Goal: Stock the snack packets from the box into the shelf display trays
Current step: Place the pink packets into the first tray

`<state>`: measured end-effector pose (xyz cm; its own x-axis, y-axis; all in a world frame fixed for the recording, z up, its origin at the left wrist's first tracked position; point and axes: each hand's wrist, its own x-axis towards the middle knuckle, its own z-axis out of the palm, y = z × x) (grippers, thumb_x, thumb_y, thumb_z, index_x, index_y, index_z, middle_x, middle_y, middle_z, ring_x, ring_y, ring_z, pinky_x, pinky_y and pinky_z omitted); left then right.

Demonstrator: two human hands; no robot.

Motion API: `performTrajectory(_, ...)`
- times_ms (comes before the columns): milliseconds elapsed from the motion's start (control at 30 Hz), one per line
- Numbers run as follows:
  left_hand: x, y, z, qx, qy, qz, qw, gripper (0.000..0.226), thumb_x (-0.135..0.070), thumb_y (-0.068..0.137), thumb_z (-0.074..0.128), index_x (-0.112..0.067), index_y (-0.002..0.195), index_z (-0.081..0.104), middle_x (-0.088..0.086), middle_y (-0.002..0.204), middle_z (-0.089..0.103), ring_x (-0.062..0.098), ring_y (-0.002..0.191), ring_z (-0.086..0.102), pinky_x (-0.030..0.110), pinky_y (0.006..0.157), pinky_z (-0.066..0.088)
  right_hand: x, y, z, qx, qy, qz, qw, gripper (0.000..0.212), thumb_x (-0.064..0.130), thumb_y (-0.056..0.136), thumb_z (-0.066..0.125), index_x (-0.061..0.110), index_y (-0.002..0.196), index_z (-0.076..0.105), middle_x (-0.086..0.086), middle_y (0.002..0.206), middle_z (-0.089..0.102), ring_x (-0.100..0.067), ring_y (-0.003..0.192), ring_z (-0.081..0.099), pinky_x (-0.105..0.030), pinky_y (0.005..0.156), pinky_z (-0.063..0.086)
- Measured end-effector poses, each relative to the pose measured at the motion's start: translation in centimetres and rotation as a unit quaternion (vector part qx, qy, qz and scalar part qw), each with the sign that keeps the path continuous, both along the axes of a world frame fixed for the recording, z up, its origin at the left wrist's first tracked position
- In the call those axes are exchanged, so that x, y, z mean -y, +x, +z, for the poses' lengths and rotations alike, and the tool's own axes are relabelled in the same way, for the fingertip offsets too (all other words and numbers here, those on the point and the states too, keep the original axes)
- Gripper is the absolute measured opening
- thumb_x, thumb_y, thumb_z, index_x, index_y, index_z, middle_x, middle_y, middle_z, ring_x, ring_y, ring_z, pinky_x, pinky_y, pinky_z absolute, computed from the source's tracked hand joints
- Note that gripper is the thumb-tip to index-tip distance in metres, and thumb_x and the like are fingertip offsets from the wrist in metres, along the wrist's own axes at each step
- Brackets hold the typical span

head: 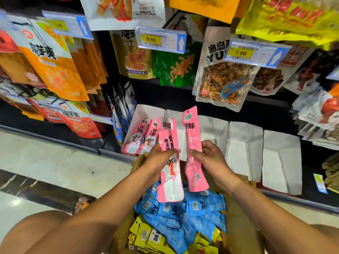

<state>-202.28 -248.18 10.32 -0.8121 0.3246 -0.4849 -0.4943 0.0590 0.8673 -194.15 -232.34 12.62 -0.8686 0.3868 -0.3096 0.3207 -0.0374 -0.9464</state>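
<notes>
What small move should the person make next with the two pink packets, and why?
Probably carry both forward and set them in the leftmost tray. The left hand grips a pink packet and the right hand a second pink packet, both held above the box. That tray already holds matching stocked pink packets, while the other trays show none.

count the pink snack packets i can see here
4. One pink packet is in the left hand, another in the right hand, and two stand in the leftmost tray. More may be hidden behind those two.
</notes>
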Motion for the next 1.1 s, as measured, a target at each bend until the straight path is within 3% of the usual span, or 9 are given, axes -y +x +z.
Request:
performTrajectory(67, -0.4, -0.1, 0.3, 0.015, 0.02, 0.025, 0.999, 0.024, -0.005, 0.094, 0.068, -0.014, 0.117, 0.068, 0.01, 0.105, 0.078, 0.032, 0.098, 0.075, 0.05, 0.092, 0.059, 0.0, -0.1, -0.2, -0.019, 0.092, 0.007, 0.996, 0.021, 0.017, 0.085, 0.078, 0.017, 0.097, 0.061, -0.006, 0.094, 0.072, -0.023, 0.085, 0.07, -0.039, 0.078, 0.056)
performTrajectory(167, -1.0, 0.2, 1.2, 0.044, 0.076, 0.012, 0.996, 0.021, -0.015, 0.098, 0.066, -0.011, 0.119, 0.067, 0.016, 0.11, 0.076, 0.035, 0.099, 0.073, 0.053, 0.093, 0.057, 0.7, 0.1, -0.4, -0.034, 0.166, 0.039, 0.985, 0.021, 0.022, 0.084, 0.08, 0.023, 0.093, 0.061, 0.009, 0.09, 0.071, -0.003, 0.073, 0.066, -0.017, 0.064, 0.051)
performTrajectory(233, -1.1, 0.5, 1.3, 0.046, 0.087, -0.001, 0.995, 0.024, -0.022, 0.095, 0.072, -0.012, 0.116, 0.068, 0.019, 0.112, 0.075, 0.038, 0.104, 0.072, 0.055, 0.097, 0.056, 1.1, 0.2, -0.7, -0.031, 0.197, 0.068, 0.978, 0.022, 0.026, 0.083, 0.08, 0.027, 0.093, 0.061, 0.012, 0.091, 0.069, -0.002, 0.076, 0.064, -0.012, 0.059, 0.047)
performTrajectory(333, -0.9, 0.1, 0.7, 0.009, 0.05, -0.002, 0.999, 0.02, -0.012, 0.094, 0.07, -0.014, 0.114, 0.07, 0.014, 0.11, 0.077, 0.038, 0.109, 0.071, 0.055, 0.098, 0.056, 1.4, 0.0, -1.5, -0.048, 0.211, 0.113, 0.97, 0.019, 0.032, 0.082, 0.08, 0.035, 0.097, 0.067, 0.017, 0.105, 0.063, 0.0, 0.096, 0.061, -0.02, 0.076, 0.052)
performTrajectory(433, -0.3, -0.4, 0.3, -0.004, 0.013, 0.01, 1.0, 0.025, 0.0, 0.098, 0.059, -0.014, 0.116, 0.068, 0.011, 0.108, 0.078, 0.038, 0.107, 0.071, 0.056, 0.095, 0.057, 1.4, -0.1, -2.2, -0.061, 0.245, 0.119, 0.96, 0.023, 0.036, 0.078, 0.083, 0.039, 0.098, 0.071, 0.024, 0.123, 0.048, 0.006, 0.117, 0.05, -0.022, 0.095, 0.045)
performTrajectory(600, 1.3, -0.5, 0.1, -0.002, -0.01, 0.005, 1.0, 0.027, -0.004, 0.095, 0.066, -0.019, 0.118, 0.067, 0.004, 0.106, 0.079, 0.027, 0.101, 0.075, 0.054, 0.095, 0.058, 2.9, -0.3, -1.9, -0.026, 0.278, 0.127, 0.952, 0.042, 0.044, 0.07, 0.087, 0.04, 0.103, 0.061, 0.029, 0.118, 0.042, 0.015, 0.103, 0.048, -0.005, 0.084, 0.04)
performTrajectory(833, 4.6, -1.7, 0.0, -0.009, -0.027, 0.024, 0.999, 0.027, -0.002, 0.096, 0.059, -0.017, 0.114, 0.072, 0.006, 0.096, 0.08, 0.03, 0.088, 0.076, 0.049, 0.085, 0.062, 4.0, -3.5, -2.1, 0.007, 0.24, 0.122, 0.963, 0.035, 0.032, 0.075, 0.083, 0.039, 0.104, 0.064, 0.017, 0.117, 0.049, -0.003, 0.099, 0.058, -0.03, 0.083, 0.056)
performTrajectory(967, 7.4, -2.5, -0.3, -0.009, -0.058, 0.022, 0.998, 0.031, 0.005, 0.094, 0.057, -0.013, 0.111, 0.074, 0.012, 0.096, 0.079, 0.029, 0.081, 0.075, 0.038, 0.074, 0.06, 4.8, -8.6, -3.4, 0.018, 0.287, 0.144, 0.947, 0.03, 0.032, 0.075, 0.082, 0.036, 0.101, 0.066, 0.017, 0.109, 0.051, -0.006, 0.099, 0.059, -0.028, 0.089, 0.051)
performTrajectory(1100, 9.9, -3.1, -0.7, 0.012, -0.068, 0.055, 0.996, 0.035, 0.01, 0.091, 0.054, -0.018, 0.094, 0.076, 0.018, 0.085, 0.077, 0.03, 0.069, 0.07, 0.042, 0.07, 0.057, 6.9, -14.7, -5.5, 0.04, 0.334, 0.181, 0.924, 0.032, 0.045, 0.072, 0.078, 0.031, 0.1, 0.07, 0.005, 0.111, 0.06, -0.012, 0.099, 0.063, -0.033, 0.089, 0.053)
